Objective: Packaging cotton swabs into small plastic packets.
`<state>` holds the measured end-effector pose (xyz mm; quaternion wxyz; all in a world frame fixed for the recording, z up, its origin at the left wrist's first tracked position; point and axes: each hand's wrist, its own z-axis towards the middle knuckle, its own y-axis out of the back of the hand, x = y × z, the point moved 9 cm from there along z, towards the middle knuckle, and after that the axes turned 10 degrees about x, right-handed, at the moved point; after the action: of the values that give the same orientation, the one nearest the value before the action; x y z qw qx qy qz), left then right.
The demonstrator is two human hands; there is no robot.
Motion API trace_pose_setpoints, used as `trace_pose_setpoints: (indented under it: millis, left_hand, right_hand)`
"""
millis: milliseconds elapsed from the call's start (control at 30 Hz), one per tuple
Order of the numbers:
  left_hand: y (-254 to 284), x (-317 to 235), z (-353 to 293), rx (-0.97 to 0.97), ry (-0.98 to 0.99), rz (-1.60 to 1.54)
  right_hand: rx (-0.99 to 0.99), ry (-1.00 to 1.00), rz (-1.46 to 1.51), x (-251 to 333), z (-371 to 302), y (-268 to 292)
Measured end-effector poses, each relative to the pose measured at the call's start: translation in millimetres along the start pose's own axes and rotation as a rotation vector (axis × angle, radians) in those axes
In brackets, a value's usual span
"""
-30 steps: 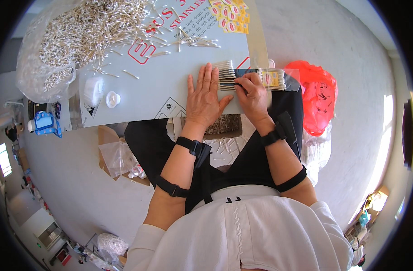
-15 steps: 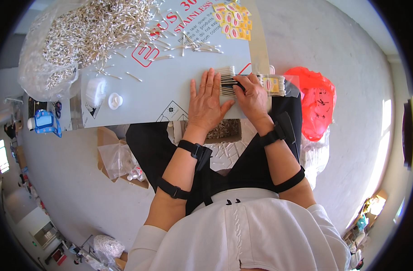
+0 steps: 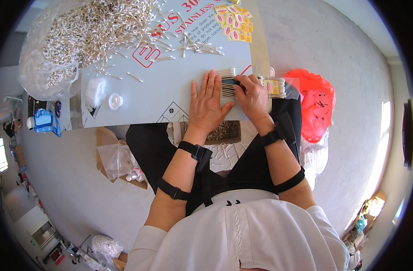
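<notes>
My left hand (image 3: 207, 105) lies flat on the grey sheet-covered table, fingers stretched out, its fingertips at the left ends of a row of cotton swabs (image 3: 228, 91). The fingers of my right hand (image 3: 252, 98) are bent and pressed together over the row, beside a small dark piece (image 3: 230, 81) among the swabs. What they grip is mostly hidden. Right of that hand, more swabs lie with a yellow label card (image 3: 273, 86) over them, inside or under a clear plastic bag (image 3: 293, 84) reaching past the table's edge.
A large clear bag of loose cotton swabs (image 3: 93, 36) spills over the far left. Yellow cards (image 3: 235, 22) are spread at the back right. A round white lid (image 3: 115, 101) and a clear container (image 3: 96, 91) stand left. A red plastic bag (image 3: 312, 104) hangs at the right; an open carton (image 3: 224, 132) sits below.
Both hands keep nearly the same place. The table and the things on it appear very slightly lower in the picture. Little else differs.
</notes>
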<state>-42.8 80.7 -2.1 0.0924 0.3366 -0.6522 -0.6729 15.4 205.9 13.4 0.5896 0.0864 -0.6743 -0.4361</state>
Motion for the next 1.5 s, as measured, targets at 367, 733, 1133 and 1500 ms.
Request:
trace_pose_setpoints:
  millis: [367,733,1133,1500]
  left_hand:
    - [-1.4,0.2,0.5,0.005,0.001,0.01]
    - [-0.2,-1.0,0.7,0.013,-0.006,-0.021]
    - [0.8,-1.7,-0.7,-0.009,-0.011,0.023]
    - [2.1,0.8,-3.7,-0.022,-0.023,0.016]
  right_hand:
    - [0.063,-0.009,-0.072,-2.4,7.2,-6.9]
    - [0.012,0.039,-0.063,0.8,30.9,-0.9]
    - [0.1,0.096,-0.091,-1.8,59.6,-13.8]
    - [-0.149,0.082,0.268,-7.2,44.4,5.0]
